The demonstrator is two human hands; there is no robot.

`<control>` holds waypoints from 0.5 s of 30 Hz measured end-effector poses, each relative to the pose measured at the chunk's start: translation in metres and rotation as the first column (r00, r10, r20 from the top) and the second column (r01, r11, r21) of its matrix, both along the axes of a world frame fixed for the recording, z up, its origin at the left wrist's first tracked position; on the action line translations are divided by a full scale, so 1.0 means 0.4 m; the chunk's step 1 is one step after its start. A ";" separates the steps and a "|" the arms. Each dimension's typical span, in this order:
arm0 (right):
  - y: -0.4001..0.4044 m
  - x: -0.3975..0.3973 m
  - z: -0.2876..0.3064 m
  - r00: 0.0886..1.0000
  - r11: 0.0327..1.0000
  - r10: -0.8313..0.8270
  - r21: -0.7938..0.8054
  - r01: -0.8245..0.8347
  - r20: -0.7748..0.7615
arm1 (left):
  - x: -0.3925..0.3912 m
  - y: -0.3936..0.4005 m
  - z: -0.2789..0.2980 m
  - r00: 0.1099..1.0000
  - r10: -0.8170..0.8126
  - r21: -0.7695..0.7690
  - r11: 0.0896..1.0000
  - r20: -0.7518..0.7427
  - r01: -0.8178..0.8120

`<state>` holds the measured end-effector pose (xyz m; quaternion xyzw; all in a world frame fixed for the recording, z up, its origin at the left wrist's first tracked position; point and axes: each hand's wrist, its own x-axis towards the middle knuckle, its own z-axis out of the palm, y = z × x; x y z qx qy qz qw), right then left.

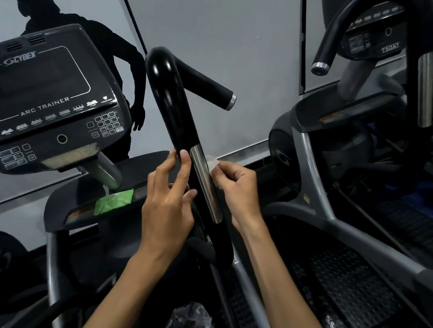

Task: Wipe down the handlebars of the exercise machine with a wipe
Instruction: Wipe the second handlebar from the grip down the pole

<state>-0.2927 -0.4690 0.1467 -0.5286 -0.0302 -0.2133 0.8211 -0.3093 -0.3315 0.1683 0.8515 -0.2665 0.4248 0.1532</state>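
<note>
A head-worn camera looked down at a Cybex Arc Trainer exercise machine beside a grey mirrored wall. A glossy black handlebar (174,108) rose diagonally through the middle of the view, curving at its top into a short side grip with a silver end cap. A brushed-metal sensor strip (205,184) ran along the lower right side of the bar.

The left hand (169,199) rested against the left side of the handlebar, its fingers mostly straight and relaxed, fingertips touching the black surface just beside the top of the metal strip; it gripped nothing. The right hand (236,191) had its fingers curled, pinching a small white wipe (213,163) and holding it against the right edge of the bar, touching the upper part of the metal strip. Most of the wipe was hidden by the fingers.

To the left stood the machine's dark console (44,102), tilted toward the viewer. Below it, on the machine's black tray, lay a green wipe packet (114,201). A crumpled clear plastic bag (188,325) sat low between the forearms. A second machine stood at right.
</note>
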 end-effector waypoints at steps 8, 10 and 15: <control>0.006 -0.010 -0.035 0.995 0.991 0.000 0.131 -0.013 0.100 | 0.002 0.003 -0.001 1.000 0.003 0.008 1.000 -0.004 -0.003; 0.000 -0.010 -0.054 1.000 0.997 -0.019 0.078 0.017 0.023 | 0.001 0.002 -0.001 1.000 0.002 0.007 1.000 -0.008 -0.002; 0.006 -0.016 -0.055 0.978 0.992 -0.125 0.012 0.125 0.164 | -0.001 -0.001 -0.002 1.000 0.004 -0.005 1.000 -0.016 -0.004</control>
